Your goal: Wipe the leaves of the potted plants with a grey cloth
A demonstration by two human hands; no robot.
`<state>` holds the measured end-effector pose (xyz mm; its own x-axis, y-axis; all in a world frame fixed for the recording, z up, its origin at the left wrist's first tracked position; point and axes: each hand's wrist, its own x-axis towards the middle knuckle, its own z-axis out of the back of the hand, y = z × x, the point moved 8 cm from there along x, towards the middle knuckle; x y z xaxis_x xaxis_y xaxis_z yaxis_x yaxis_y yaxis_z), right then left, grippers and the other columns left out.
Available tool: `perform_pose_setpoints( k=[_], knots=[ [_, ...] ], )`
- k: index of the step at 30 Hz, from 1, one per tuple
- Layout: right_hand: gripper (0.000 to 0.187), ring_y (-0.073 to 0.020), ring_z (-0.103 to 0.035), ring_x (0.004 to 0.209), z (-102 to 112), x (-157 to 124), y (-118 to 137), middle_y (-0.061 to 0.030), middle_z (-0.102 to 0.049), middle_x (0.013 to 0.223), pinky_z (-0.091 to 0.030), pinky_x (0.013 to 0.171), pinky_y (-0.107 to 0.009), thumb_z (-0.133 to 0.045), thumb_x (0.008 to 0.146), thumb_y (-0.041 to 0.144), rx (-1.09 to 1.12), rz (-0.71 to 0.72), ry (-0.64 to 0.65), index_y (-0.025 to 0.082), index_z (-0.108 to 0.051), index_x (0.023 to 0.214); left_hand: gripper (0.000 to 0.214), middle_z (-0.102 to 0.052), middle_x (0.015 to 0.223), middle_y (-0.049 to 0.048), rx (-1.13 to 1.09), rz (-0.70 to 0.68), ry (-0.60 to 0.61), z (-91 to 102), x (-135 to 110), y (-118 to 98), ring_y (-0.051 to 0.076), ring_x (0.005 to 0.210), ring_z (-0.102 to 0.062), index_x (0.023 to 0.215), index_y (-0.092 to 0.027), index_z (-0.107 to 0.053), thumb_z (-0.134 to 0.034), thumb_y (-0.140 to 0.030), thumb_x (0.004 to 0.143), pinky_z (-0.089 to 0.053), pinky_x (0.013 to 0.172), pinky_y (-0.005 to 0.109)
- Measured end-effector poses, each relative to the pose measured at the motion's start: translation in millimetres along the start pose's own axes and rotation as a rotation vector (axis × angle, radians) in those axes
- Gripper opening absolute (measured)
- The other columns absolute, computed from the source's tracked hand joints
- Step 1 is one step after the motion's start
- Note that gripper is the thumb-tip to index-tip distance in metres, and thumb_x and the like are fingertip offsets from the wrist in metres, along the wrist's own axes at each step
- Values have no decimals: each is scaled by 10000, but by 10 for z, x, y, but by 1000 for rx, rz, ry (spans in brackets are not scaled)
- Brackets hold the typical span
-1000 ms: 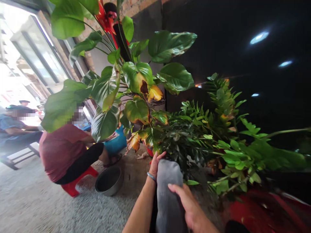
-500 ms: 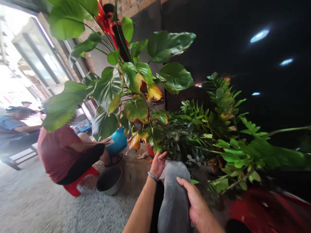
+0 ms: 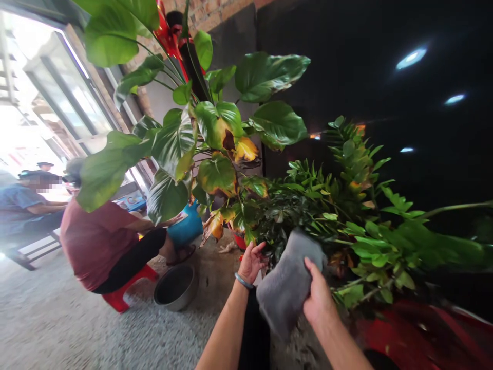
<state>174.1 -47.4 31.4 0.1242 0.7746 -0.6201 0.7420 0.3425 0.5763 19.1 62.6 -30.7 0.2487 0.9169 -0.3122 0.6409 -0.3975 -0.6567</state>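
In our right hand (image 3: 320, 298) we hold a soft, flat piece of grey fabric (image 3: 288, 280) by its right edge; the thumb presses on it, but how the other fingers lie behind, we cannot tell. The fabric is near us, in front of the dense green plants (image 3: 308, 205). Our left hand (image 3: 251, 264), wearing a pale bracelet (image 3: 244, 281), is just to the left of it, the fingers loosely spread and half bent. The floor (image 3: 96, 329) on the left is grey and rough. There a person in a dull red shirt (image 3: 94, 234) sits on a red plastic stool (image 3: 125, 288), near a round dark basin (image 3: 182, 303) and a blue rounded container (image 3: 187, 229). On the far right, a black glossy wall (image 3: 346, 46) shows bright spots of light (image 3: 411, 58).
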Motion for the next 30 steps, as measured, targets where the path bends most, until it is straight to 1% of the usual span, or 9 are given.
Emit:
perform_pose_setpoints(
  k=[3, 5, 10, 12, 16, 21, 25, 28, 30],
  knots=[
    [331, -382, -724, 854, 247, -244, -450, -109, -715, 590, -582, 681, -474, -719, 459, 522, -70, -196, 13, 242, -633, 613, 439, -678, 670, 55, -1, 0, -47, -2, -33, -17, 180, 620, -629, 955, -126, -720, -455, -476, 950, -450, 618, 281],
    [358, -377, -721, 870, 280, -405, -426, -109, -736, 643, -584, 683, -459, -754, 440, 499, -49, -179, 7, 227, -650, 648, 457, -674, 660, 50, -14, -3, -58, -27, -53, -24, 172, 599, -624, 940, -126, -719, -396, -447, 976, -456, 613, 280],
    [414, -281, -717, 755, -41, -427, 480, -18, -757, 720, -577, 681, -394, -803, 459, 394, 145, 272, -63, 227, -659, 809, 453, -699, 709, 87, -27, 10, -38, -81, -59, 3, 198, 627, -652, 918, -105, -725, -450, -463, 952, -471, 621, 306],
    [383, -270, -713, 745, -184, -284, 663, -7, -747, 696, -576, 679, -386, -792, 474, 372, 165, 332, -43, 229, -651, 800, 424, -716, 768, 106, -39, 23, -23, -88, -52, 17, 215, 679, -667, 897, -102, -727, -501, -459, 929, -484, 673, 326],
    [258, -313, -719, 753, -138, -26, 258, -29, -711, 578, -578, 670, -412, -776, 482, 357, 49, 133, 33, 224, -645, 659, 380, -706, 755, 89, -35, 14, -28, -69, -62, 1, 211, 668, -655, 913, -103, -724, -543, -436, 910, -476, 674, 327],
    [303, -304, -717, 818, 272, -299, -258, -29, -748, 675, -575, 703, -383, -825, 441, 367, -174, 90, -19, 225, -679, 664, 353, -633, 633, 19, -14, -39, -88, 4, -73, -49, 165, 599, -612, 968, -140, -717, -494, -412, 941, -440, 600, 273],
    [394, -299, -712, 786, 28, -464, 195, -33, -754, 706, -566, 687, -383, -832, 436, 397, -142, 226, 3, 213, -683, 750, 346, -653, 688, 50, -29, -51, -71, 2, -44, -30, 181, 645, -617, 965, -126, -724, -558, -422, 899, -453, 658, 293],
    [372, -282, -703, 722, -241, -325, 632, -6, -725, 623, -556, 663, -384, -814, 445, 350, -53, 333, -3, 214, -665, 758, 355, -654, 688, 51, -41, -39, -84, 3, -43, -3, 192, 655, -621, 978, -119, -723, -557, -421, 895, -451, 680, 306],
    [308, -287, -699, 698, -312, -168, 632, -1, -691, 548, -555, 646, -390, -793, 440, 315, -8, 284, 20, 219, -640, 689, 359, -630, 650, 35, -48, -35, -95, 12, -59, -4, 195, 655, -625, 986, -118, -718, -539, -418, 905, -449, 682, 306]
  ],
)
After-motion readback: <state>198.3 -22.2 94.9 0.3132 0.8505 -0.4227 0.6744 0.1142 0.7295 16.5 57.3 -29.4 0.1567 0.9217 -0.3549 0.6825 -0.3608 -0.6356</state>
